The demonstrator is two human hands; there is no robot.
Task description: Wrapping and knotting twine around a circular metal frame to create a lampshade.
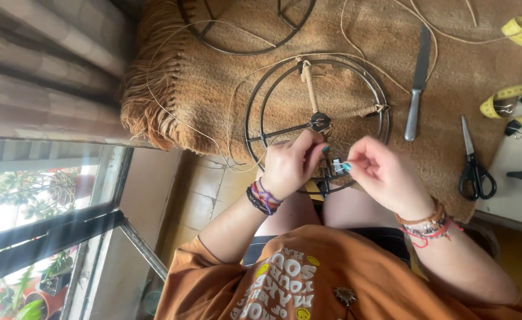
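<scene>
A black round wire frame [254, 101] with spokes lies on a brown fringed cloth [190, 77]. Two of its spokes are wrapped in tan cord [310, 88]. My left hand [291, 163] grips the frame's near spoke close to the hub [319, 121]. My right hand [381, 172] pinches a small metal clip [338, 166] at the same spoke, fingertips almost touching the left hand. Loose cord loops away over the cloth to the left.
A table knife [417, 83] lies right of the frame, black scissors [474, 166] further right, and a yellow tape measure [519, 65] with black clips at the far right. A second wire frame [243, 35] sits at the top. A window is at the left.
</scene>
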